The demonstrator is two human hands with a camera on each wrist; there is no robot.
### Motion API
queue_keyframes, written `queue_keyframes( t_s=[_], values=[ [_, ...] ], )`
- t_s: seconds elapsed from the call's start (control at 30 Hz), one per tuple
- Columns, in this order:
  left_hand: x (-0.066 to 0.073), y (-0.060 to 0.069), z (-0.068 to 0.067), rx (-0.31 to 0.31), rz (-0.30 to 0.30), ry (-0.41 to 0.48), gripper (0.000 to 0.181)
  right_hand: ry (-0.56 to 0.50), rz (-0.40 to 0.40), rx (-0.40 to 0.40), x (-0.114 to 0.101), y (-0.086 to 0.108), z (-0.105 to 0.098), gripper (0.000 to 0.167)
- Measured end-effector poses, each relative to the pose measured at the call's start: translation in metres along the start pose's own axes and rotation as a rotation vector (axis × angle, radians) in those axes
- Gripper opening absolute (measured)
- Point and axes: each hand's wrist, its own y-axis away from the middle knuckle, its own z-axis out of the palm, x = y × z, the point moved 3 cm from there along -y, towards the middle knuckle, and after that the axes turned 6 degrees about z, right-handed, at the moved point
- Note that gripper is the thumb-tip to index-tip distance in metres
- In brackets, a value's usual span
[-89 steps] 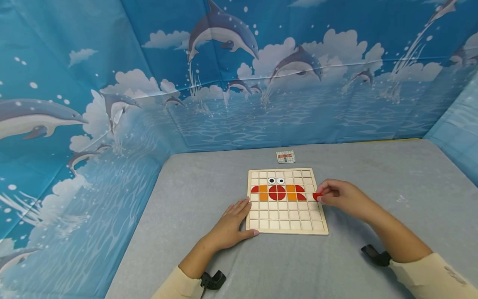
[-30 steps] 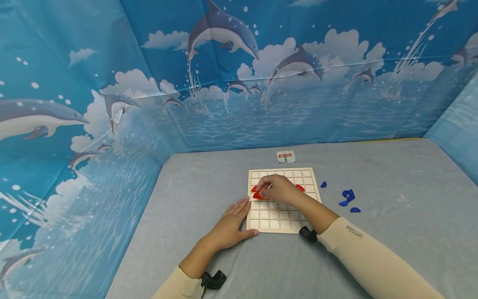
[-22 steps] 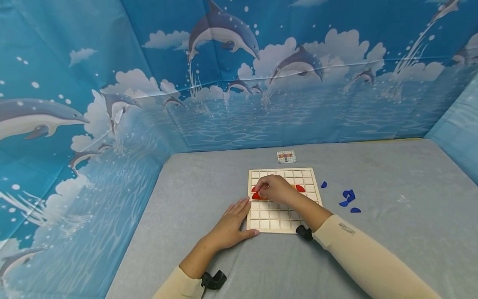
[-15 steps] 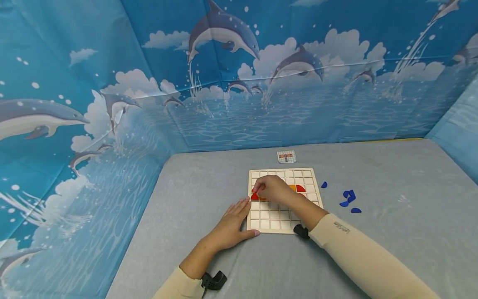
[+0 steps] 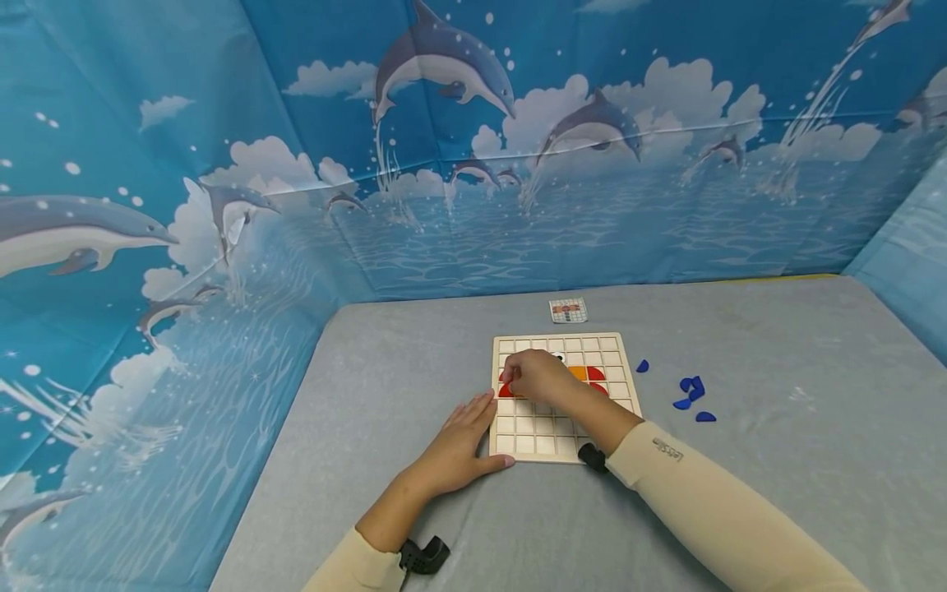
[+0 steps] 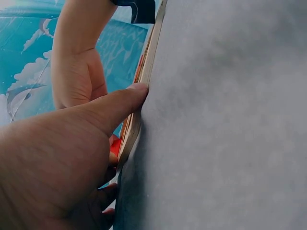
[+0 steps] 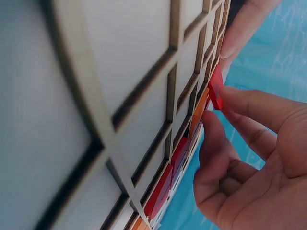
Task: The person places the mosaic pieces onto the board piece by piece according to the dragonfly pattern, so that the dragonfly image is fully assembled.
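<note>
A wooden grid board (image 5: 521,425) lies on the grey table, holding red and orange tiles. My left hand (image 5: 460,448) rests at its left side, fingers spread and fairly straight, thumb on the front edge. My right hand (image 5: 538,380) reaches across the board and pinches a red quarter-circle tile (image 5: 505,390) at a left-hand cell. In the right wrist view this red tile (image 7: 216,86) stands tilted against the grid, with the thumb and a finger on it, beside an orange tile (image 7: 199,112). My right hand hides the middle tiles; one googly-eye tile (image 5: 558,358) partly shows.
Several blue tiles (image 5: 705,417) lie loose on the table to the right of the board, one blue tile (image 5: 642,366) close to its edge. A small printed pattern card (image 5: 567,310) lies behind the board. A dolphin-print curtain (image 5: 473,222) surrounds the table's back and sides.
My right hand has carried the red tile from the board's right edge to the left cells, uncovering the blue tiles. Lately it has shifted only slightly, turning the tile. The left hand stays put.
</note>
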Motion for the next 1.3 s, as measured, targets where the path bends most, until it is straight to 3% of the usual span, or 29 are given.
queue_keyframes(
  t_s=[0.2, 0.4, 0.57, 0.77, 1.03, 1.3],
  values=[
    [0.001, 0.000, 0.000, 0.003, 0.005, -0.014, 0.094, 0.086, -0.011, 0.008, 0.000, 0.000, 0.002, 0.004],
    [0.001, 0.000, 0.000, 0.005, 0.005, -0.014, 0.094, 0.146, -0.029, 0.047, -0.004, -0.001, 0.003, 0.010],
    [0.002, 0.000, 0.000, 0.007, 0.001, -0.012, 0.095, 0.158, -0.035, 0.044, -0.005, -0.001, 0.003, 0.009],
    [0.002, 0.000, -0.001, 0.007, 0.005, -0.013, 0.094, 0.036, -0.018, 0.012, -0.002, -0.001, -0.002, 0.007],
    [0.002, 0.000, -0.001, -0.001, -0.002, -0.014, 0.093, -0.124, -0.063, 0.003, -0.002, 0.006, -0.016, 0.014],
    [0.002, 0.000, 0.000, -0.014, -0.026, -0.005, 0.094, -0.252, -0.037, 0.040, 0.002, 0.024, -0.040, 0.018]
  ],
)
